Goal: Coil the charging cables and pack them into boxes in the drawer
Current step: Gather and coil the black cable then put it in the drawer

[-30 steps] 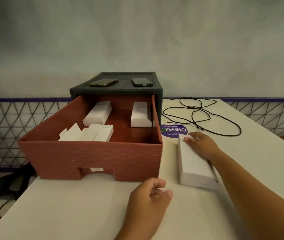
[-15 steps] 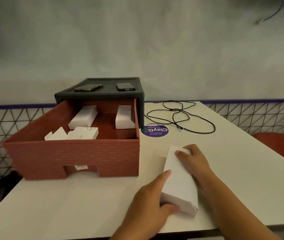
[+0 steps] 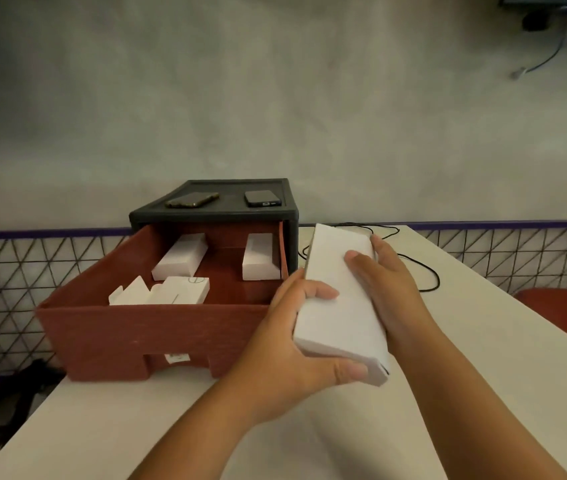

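Note:
A long white box (image 3: 339,306) is lifted off the table, tilted, just right of the drawer. My left hand (image 3: 296,344) grips its near end with the thumb underneath. My right hand (image 3: 387,289) holds its right side, thumb on top. The red-brown drawer (image 3: 143,330) is pulled out of a dark cabinet (image 3: 213,214). Inside the drawer lie two closed white boxes (image 3: 180,258) (image 3: 259,259) at the back and an open-flapped white box (image 3: 171,291) at the front left. A loose black cable (image 3: 424,275) lies on the table behind the held box, partly hidden.
Two phones (image 3: 192,199) (image 3: 263,198) lie on the cabinet top. The white table (image 3: 483,341) runs right to an edge, with a red chair seat (image 3: 566,303) beyond it. A grid-patterned wall band runs behind. Dark items lie on the floor (image 3: 5,393) at the left.
The white box went from lying flat on the table under my right hand to being raised with both hands. My left hand came from the table to its near end.

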A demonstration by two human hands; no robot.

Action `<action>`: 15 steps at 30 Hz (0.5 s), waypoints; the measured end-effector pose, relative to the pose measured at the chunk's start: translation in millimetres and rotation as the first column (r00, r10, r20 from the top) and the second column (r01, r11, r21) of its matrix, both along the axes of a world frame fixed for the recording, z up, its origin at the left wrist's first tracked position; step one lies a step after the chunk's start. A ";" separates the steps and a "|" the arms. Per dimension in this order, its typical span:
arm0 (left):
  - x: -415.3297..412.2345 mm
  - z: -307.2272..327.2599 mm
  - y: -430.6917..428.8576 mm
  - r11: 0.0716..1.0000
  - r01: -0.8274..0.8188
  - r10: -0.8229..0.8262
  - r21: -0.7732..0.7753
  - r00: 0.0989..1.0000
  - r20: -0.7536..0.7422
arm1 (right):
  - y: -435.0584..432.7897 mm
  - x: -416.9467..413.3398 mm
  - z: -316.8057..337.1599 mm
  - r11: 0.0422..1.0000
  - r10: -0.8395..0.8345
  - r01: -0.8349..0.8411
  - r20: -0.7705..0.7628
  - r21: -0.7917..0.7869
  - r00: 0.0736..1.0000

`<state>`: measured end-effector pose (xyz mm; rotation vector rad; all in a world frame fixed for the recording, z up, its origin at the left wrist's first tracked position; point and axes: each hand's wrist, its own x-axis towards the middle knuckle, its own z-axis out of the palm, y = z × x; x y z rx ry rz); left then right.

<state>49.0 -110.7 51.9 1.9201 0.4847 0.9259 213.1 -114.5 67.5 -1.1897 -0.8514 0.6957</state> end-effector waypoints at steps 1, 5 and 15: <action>-4.2 11.7 2.9 1.000 -0.007 0.008 -0.013 1.000 0.018 | 2.9 -6.2 8.5 1.000 0.019 -0.019 0.011 0.014 1.000; -18.7 43.8 26.2 0.985 -0.094 0.111 -0.147 0.987 0.114 | 23.2 -34.3 32.9 0.996 0.073 -0.079 0.112 0.049 0.991; -53.7 64.3 106.8 0.817 -0.288 0.306 -0.500 0.951 -0.048 | 45.2 -44.4 18.8 0.963 0.236 -0.159 0.397 -0.218 0.887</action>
